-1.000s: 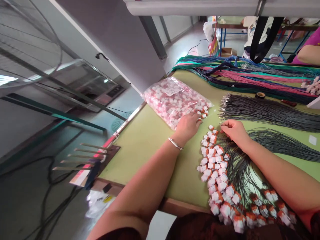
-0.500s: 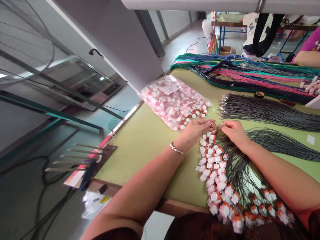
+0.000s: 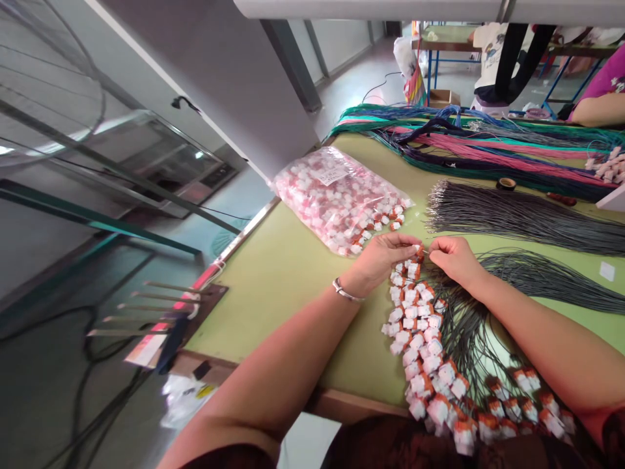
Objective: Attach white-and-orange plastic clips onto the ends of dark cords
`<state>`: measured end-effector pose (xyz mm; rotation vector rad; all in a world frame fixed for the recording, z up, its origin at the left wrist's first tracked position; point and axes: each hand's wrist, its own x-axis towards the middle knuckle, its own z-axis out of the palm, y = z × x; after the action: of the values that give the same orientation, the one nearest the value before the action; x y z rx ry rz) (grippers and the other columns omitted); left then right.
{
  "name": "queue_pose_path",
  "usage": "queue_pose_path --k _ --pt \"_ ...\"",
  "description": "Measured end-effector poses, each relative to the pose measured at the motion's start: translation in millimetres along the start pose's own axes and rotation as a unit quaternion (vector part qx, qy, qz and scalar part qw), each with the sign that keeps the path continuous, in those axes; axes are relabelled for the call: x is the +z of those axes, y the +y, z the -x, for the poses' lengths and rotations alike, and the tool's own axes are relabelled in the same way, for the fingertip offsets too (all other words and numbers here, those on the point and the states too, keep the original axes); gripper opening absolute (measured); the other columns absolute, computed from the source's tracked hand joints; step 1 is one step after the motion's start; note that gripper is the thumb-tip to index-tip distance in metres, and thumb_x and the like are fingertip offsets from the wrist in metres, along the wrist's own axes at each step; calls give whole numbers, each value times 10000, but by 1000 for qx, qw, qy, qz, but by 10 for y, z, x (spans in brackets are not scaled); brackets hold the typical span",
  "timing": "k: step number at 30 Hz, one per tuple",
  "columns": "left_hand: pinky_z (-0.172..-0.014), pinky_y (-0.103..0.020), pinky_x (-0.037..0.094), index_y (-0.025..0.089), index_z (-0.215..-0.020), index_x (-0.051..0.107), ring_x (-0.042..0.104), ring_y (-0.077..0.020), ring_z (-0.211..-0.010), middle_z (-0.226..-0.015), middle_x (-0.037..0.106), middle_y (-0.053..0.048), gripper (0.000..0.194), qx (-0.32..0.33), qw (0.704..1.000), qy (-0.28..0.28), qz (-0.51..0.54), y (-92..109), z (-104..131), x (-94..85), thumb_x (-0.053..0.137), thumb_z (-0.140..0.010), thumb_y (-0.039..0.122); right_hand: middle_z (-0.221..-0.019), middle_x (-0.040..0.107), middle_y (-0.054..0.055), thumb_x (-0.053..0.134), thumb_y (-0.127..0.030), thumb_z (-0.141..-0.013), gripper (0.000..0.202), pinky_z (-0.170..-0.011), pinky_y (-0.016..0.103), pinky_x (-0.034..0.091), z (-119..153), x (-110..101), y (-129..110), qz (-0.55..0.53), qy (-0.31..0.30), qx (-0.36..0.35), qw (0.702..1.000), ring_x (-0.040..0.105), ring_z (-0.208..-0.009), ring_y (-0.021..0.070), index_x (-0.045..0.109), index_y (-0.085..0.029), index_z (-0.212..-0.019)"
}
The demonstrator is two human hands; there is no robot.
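Observation:
My left hand (image 3: 383, 259) pinches a small white-and-orange connector (image 3: 418, 251) between thumb and fingers. Just to its right, my right hand (image 3: 453, 258) is closed on the end of a thin wire (image 3: 428, 252), which meets the connector or lies right by it. Below both hands, a long pile of white-and-orange connectors (image 3: 417, 339) with dark wires runs down to the table's front edge. A clear plastic bag of connectors (image 3: 336, 195) lies beyond my left hand, with several loose ones at its mouth.
Bundled black wires (image 3: 527, 218) lie right of the bag, below green, pink and blue cables (image 3: 488, 150). A tape roll (image 3: 506, 184) sits between them. A pronged rack (image 3: 170, 312) juts from the table's left edge. A person's arm (image 3: 598, 112) shows at the far right.
The connector in my left hand has turned and dropped slightly. My right hand has shifted a little left and stays close to it.

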<state>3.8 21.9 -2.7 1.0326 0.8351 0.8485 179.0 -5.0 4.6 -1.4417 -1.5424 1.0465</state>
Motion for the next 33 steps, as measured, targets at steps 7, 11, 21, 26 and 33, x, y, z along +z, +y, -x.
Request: queue_pose_path --k 7,11,21,26,33 --pt "-748 -290 523 175 -671 733 639 -148 -761 -800 708 -59 18 205 951 12 -231 52 43 120 736 -686 186 -456 380 -59 493 -264 -580 138 -486 228 249 -47 -36 3 -29 -32 34 998 317 -493 79 473 -181 -471" --pt "-731 -286 525 172 -682 730 635 -140 -719 -754 704 -45 81 156 974 9 -165 -8 26 152 774 -653 233 -450 402 -63 511 -265 -575 133 -469 215 267 -35 -36 3 -52 -30 27 998 331 -478 70 475 -179 -480" --pt "-640 -255 498 137 -710 709 612 -112 -620 -674 696 -20 203 34 998 46 1 -91 -14 101 825 -584 245 -425 464 -69 521 -223 -554 53 -344 214 340 -3 -12 -17 -112 -3 87 990 383 -342 75 500 -204 -599" --pt "-665 -256 501 139 -703 716 610 -111 -629 -669 699 -20 187 39 998 35 -21 -91 5 140 821 -582 234 -442 429 -68 525 -243 -593 66 -373 211 275 12 25 21 -59 14 51 997 345 -381 65 477 -205 -569" --pt "-682 -279 505 144 -685 714 608 -133 -649 -689 698 -34 183 59 995 25 -80 -26 21 169 803 -582 266 -476 445 -60 537 -252 -620 94 -440 222 288 -23 52 102 -31 10 16 999 373 -446 81 472 -204 -571"
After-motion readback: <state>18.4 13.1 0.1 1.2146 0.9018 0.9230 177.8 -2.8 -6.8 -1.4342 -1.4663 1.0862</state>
